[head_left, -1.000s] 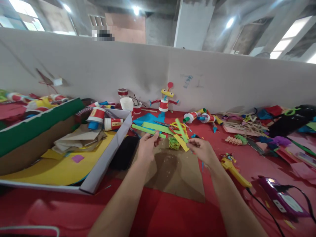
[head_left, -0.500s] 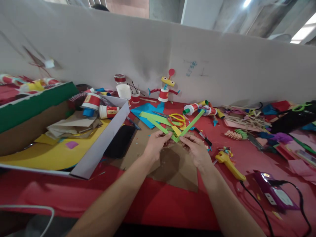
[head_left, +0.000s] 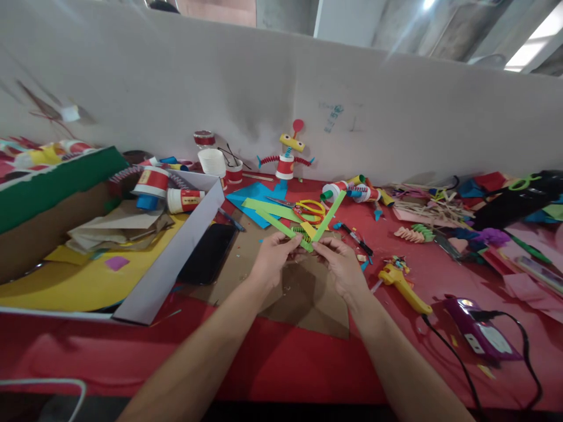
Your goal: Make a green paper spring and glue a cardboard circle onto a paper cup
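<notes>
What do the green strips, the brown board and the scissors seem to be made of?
Green strips: matt paper or thin card, judging by their thin, flat shape and even colour.
Brown board: probably cardboard, given its dull, plain brown face.
Scissors: likely plastic handles, smooth and bright yellow; the slim grey blades look like metal, though their finish is unclear.

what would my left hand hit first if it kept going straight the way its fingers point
Beyond the green strips held between both hands, your left hand would probably meet the small green paper spring first, though depth is unclear and it might pass above it.
</notes>
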### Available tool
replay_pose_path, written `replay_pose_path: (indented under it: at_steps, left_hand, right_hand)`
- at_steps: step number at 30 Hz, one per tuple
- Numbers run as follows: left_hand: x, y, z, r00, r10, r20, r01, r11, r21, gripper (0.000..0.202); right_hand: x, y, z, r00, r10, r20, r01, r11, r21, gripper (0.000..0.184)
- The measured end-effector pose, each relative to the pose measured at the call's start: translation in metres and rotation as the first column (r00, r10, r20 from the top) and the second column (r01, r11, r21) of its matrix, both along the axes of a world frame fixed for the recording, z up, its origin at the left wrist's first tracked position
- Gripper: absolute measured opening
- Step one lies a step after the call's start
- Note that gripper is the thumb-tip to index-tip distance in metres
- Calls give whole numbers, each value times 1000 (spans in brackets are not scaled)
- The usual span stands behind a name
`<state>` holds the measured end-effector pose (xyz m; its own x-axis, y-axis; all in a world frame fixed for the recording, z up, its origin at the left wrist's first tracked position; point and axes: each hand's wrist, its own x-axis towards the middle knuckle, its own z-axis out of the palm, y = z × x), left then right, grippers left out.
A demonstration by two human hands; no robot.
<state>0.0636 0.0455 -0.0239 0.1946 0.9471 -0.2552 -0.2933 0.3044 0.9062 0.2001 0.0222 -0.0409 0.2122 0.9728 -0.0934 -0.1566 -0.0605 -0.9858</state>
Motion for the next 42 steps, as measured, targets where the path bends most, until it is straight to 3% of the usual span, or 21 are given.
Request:
replay_pose_path:
  at_steps: [6,17,22,28,35,42]
  left_hand:
    - [1,0,-2,1000,2,18,-2,1000,20,23]
    - [1,1,-2,999,4,44,-4,1000,11,24]
    - [-1,-1,0,999,32,-27,-31,999,38,23]
    - [-1,0,-5,990,-83,-112,83,997,-5,18]
    - [0,0,-5,986,-19,-165,12,999,-41,11]
    - [-1,0,-8,975,-37,-220,32,999,-26,14]
  right_hand:
    - [-3,0,-1,994,-1,-112,-1,1000,-16,18]
    - [-5,-1,1,996,-33,-82,31,999,-27,20]
    - [-5,1,-2,996,-35,-79,34,999,-17,19]
    - [-6,1,-4,998,-9,-66,10,1000,6,20]
    - [-10,0,-6,998,-5,-67,5,1000,2,20]
    - [-9,1,-3,999,-28,-37,28,1000,11,19]
